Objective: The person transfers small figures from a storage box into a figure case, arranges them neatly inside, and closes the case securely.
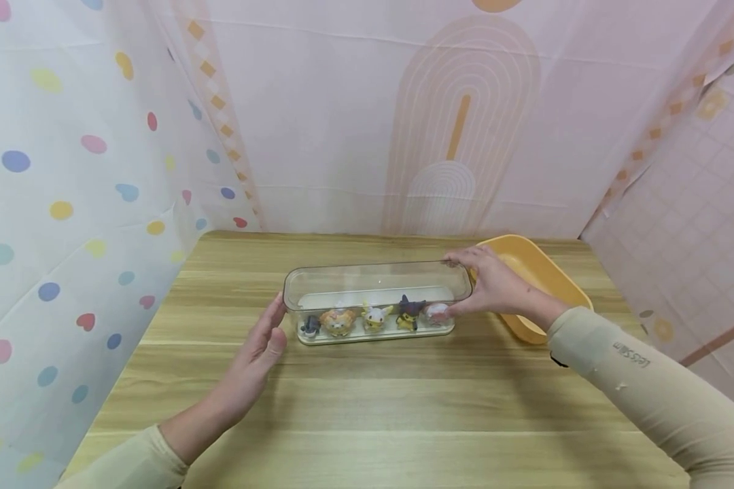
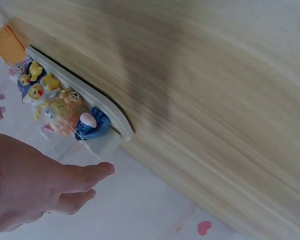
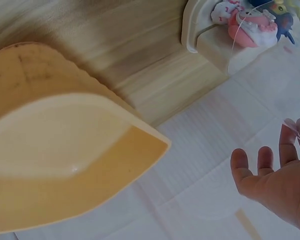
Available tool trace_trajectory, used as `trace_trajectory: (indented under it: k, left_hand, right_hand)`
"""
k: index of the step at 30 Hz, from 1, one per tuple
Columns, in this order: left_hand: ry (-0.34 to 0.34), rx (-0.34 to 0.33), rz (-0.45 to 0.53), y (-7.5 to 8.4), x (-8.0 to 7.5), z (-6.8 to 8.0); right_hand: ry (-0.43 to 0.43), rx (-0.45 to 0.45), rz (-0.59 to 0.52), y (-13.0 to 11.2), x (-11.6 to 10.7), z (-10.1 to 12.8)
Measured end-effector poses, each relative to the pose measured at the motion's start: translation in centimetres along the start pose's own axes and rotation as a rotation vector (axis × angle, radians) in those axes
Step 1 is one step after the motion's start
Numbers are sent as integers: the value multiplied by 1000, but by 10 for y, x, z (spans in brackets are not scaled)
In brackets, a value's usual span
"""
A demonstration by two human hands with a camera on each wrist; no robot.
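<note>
A long clear display cover [image 1: 379,273] with rounded corners stands over a pale stepped base [image 1: 376,337]. Behind its front wall several small figurines sit in a row: a grey-blue one [image 1: 310,327], an orange-and-white one [image 1: 338,322], a white-and-yellow one [image 1: 375,318], a yellow one in a dark pointed hat [image 1: 407,314] and a pink-and-white one [image 1: 438,313]. My right hand [image 1: 488,280] grips the cover's right end, thumb in front and fingers behind. At the left end, my left hand [image 1: 251,363] has its fingers extended along the cover's side, thumb apart.
A yellow-orange plastic bin [image 1: 553,282] stands at the table's right, behind my right wrist and close to the cover. The wood-grain table [image 1: 367,407] ends at the back against a patterned cloth [image 1: 330,136]. Another cloth with coloured dots [image 1: 98,204] hangs at the left.
</note>
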State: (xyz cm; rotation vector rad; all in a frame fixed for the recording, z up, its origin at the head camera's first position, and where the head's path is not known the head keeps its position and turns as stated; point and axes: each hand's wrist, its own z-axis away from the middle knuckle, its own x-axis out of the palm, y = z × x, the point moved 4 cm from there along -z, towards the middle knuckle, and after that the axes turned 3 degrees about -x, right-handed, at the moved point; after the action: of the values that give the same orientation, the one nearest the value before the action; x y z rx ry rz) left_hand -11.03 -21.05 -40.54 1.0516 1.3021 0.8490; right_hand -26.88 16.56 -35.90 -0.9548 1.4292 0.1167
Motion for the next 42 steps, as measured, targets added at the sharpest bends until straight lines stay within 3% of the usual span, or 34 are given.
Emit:
trace_trajectory:
  k: [11,31,42]
  left_hand:
    - [-10,1,10,-5,3,-4]
    - [-31,-106,34,-29,10,-11]
    - [-40,-172,46,-31,12,-17]
  right_hand:
    - [-1,4,-5,6,5,-2]
    - [-38,21,-10,19,28,-2]
    - [-78,21,28,24,32,-5]
